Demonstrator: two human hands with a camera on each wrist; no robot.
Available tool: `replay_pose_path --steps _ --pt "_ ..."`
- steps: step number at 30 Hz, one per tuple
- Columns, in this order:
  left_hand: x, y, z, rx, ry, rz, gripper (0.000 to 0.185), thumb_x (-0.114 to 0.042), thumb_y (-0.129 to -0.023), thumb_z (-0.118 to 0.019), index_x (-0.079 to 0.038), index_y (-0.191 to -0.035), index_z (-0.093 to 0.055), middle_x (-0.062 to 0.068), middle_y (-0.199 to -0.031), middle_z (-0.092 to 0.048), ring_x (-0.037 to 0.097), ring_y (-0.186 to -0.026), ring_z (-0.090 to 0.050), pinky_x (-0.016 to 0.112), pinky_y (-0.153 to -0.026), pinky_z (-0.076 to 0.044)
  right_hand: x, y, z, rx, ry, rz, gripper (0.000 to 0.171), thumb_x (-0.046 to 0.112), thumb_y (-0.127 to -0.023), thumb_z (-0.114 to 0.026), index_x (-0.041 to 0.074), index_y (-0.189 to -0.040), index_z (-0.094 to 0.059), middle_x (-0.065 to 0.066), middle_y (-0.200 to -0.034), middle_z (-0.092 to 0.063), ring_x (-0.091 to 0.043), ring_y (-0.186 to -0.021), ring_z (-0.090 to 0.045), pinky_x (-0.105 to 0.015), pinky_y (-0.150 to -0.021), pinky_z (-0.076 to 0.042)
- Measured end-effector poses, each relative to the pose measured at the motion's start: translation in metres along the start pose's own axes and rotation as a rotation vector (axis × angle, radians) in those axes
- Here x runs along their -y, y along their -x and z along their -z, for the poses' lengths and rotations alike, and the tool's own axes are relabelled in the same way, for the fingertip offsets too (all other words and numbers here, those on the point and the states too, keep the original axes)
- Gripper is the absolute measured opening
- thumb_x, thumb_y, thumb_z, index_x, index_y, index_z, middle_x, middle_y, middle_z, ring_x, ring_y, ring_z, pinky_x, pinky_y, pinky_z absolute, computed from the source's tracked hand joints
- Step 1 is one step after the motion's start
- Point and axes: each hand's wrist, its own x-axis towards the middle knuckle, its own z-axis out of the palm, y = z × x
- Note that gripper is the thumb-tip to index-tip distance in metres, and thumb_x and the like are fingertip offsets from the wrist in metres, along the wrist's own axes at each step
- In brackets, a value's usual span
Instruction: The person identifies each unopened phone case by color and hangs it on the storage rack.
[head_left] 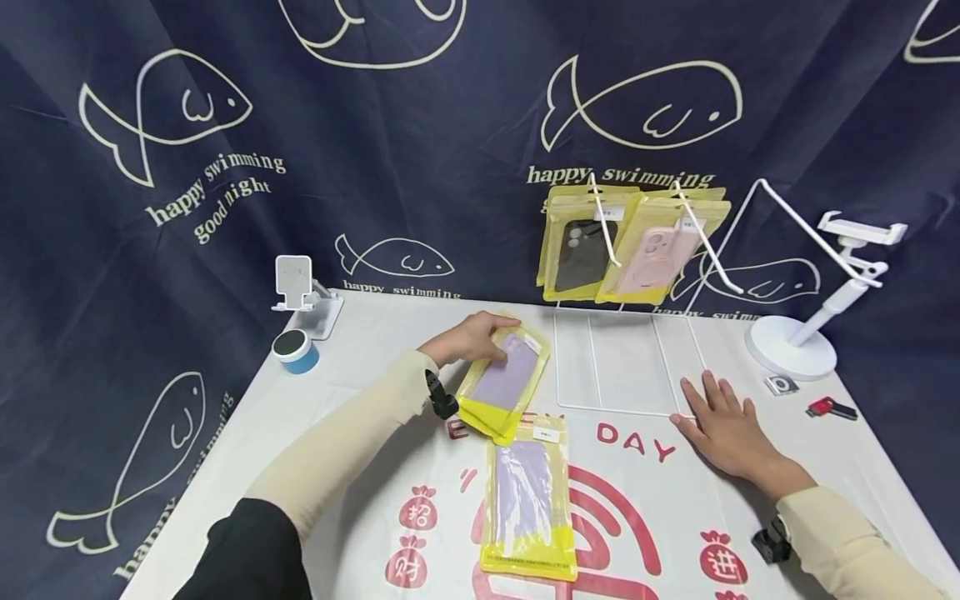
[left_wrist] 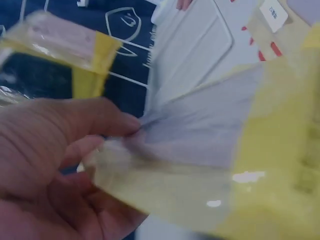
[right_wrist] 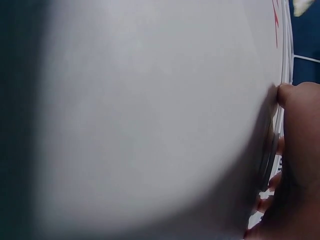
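Observation:
My left hand [head_left: 474,337] pinches the upper part of a yellow-edged clear pouch with a purple phone case [head_left: 506,375] in it. A second yellow edge shows beneath that pouch. In the left wrist view the thumb presses on the wrinkled film of the pouch [left_wrist: 200,130]. Another pouch with a purple phone case [head_left: 525,496] lies flat on the table, nearer to me. My right hand [head_left: 723,429] rests palm down with fingers spread, beside the base of a white wire rack [head_left: 626,411]. In the right wrist view the right hand [right_wrist: 300,145] shows only at the edge.
From the rack's hooks hang pouches with a black phone case [head_left: 581,254] and a pink phone case [head_left: 652,258]. At right stand a white phone holder [head_left: 791,346], a small silver item [head_left: 782,384] and a red-and-black item [head_left: 831,407]. At left are a folding stand [head_left: 294,279] and a blue jar [head_left: 296,354].

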Motion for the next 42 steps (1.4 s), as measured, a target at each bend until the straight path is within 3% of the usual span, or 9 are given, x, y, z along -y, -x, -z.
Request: replay_pose_path --steps 4,6,9,11,14,19,26,32,42 --pt "-0.02 0.017 0.013 0.008 -0.173 -0.206 0.076 -0.003 -0.082 -0.074 -0.021 -0.151 -0.047 0.009 -0.103 -0.06 0.015 -0.082 -0.045 0.024 -0.074 -0.041 0.0 -0.001 0.002 -0.001 0.008 0.002 0.08 0.057 -0.103 -0.034 0.0 -0.157 -0.019 -0.038 -0.16 -0.004 -0.062 -0.146 -0.005 -0.081 -0.109 -0.005" --pt "-0.034 0.027 0.016 0.01 -0.215 -0.3 0.076 -0.001 -0.085 -0.072 -0.022 -0.152 -0.044 0.007 -0.109 -0.063 0.014 -0.071 -0.039 0.024 -0.068 -0.037 0.001 -0.001 0.002 0.004 0.005 0.001 0.08 0.057 -0.103 -0.035 -0.001 -0.157 -0.02 -0.038 -0.16 -0.005 -0.062 -0.145 -0.005 -0.081 -0.109 -0.005" --pt "-0.056 0.04 0.017 -0.008 -0.254 -0.404 0.075 -0.001 -0.089 -0.068 -0.025 -0.154 -0.04 0.0 -0.14 -0.06 0.011 -0.062 -0.034 0.023 -0.07 -0.038 0.002 -0.001 0.002 0.015 -0.001 0.0 0.081 0.057 -0.103 -0.036 -0.001 -0.157 -0.021 -0.038 -0.16 -0.005 -0.062 -0.145 -0.006 -0.081 -0.109 -0.005" --pt "-0.068 0.047 0.015 -0.031 -0.26 -0.461 0.073 -0.002 -0.091 -0.066 -0.026 -0.155 -0.039 -0.002 -0.148 -0.055 0.01 -0.058 -0.033 0.022 -0.068 -0.039 0.003 -0.001 0.002 0.019 -0.007 0.0 0.081 0.057 -0.103 -0.036 -0.001 -0.157 -0.021 -0.038 -0.16 -0.004 -0.061 -0.146 -0.005 -0.081 -0.109 -0.005" --pt "-0.085 0.053 0.01 -0.083 -0.268 -0.563 0.07 -0.002 -0.093 -0.065 -0.022 -0.155 -0.04 0.0 -0.138 -0.062 0.009 -0.058 -0.036 0.02 -0.065 -0.04 0.004 -0.001 0.003 0.022 -0.006 -0.003 0.081 0.057 -0.103 -0.036 -0.001 -0.157 -0.021 -0.038 -0.16 -0.004 -0.061 -0.146 -0.005 -0.081 -0.109 -0.004" --pt "-0.11 0.055 0.004 -0.148 -0.252 -0.717 0.066 -0.002 -0.093 -0.064 -0.016 -0.154 -0.041 0.002 -0.127 -0.068 0.011 -0.077 -0.052 0.018 -0.073 -0.043 0.003 -0.003 0.002 0.01 -0.004 0.0 0.08 0.057 -0.103 -0.037 -0.002 -0.156 -0.024 -0.039 -0.16 -0.006 -0.062 -0.145 -0.007 -0.081 -0.109 -0.006" --pt "-0.14 0.054 -0.002 -0.212 -0.209 -0.837 0.067 -0.003 -0.094 -0.065 -0.01 -0.154 -0.039 0.004 -0.145 -0.059 0.01 -0.103 -0.058 0.013 -0.086 -0.043 0.003 -0.003 0.003 0.014 -0.002 -0.006 0.081 0.058 -0.103 -0.035 -0.002 -0.156 -0.024 -0.039 -0.16 -0.007 -0.062 -0.145 -0.008 -0.081 -0.108 -0.007" --pt "-0.162 0.05 -0.009 -0.218 -0.233 -0.893 0.065 -0.005 -0.095 -0.063 -0.009 -0.155 -0.037 0.003 -0.154 -0.05 0.01 -0.101 -0.058 0.009 -0.084 -0.041 0.004 -0.001 0.006 0.015 -0.006 0.001 0.081 0.058 -0.103 -0.035 -0.002 -0.156 -0.024 -0.039 -0.16 -0.007 -0.063 -0.144 -0.008 -0.081 -0.107 -0.008" --pt "-0.176 0.043 -0.019 -0.22 -0.267 -0.941 0.063 -0.006 -0.096 -0.062 -0.009 -0.154 -0.038 0.002 -0.157 -0.046 0.007 -0.129 -0.054 0.007 -0.103 -0.038 0.003 0.0 0.005 0.013 -0.007 0.0 0.081 0.058 -0.103 -0.035 -0.002 -0.156 -0.023 -0.037 -0.161 -0.003 -0.062 -0.145 -0.005 -0.082 -0.107 -0.006"
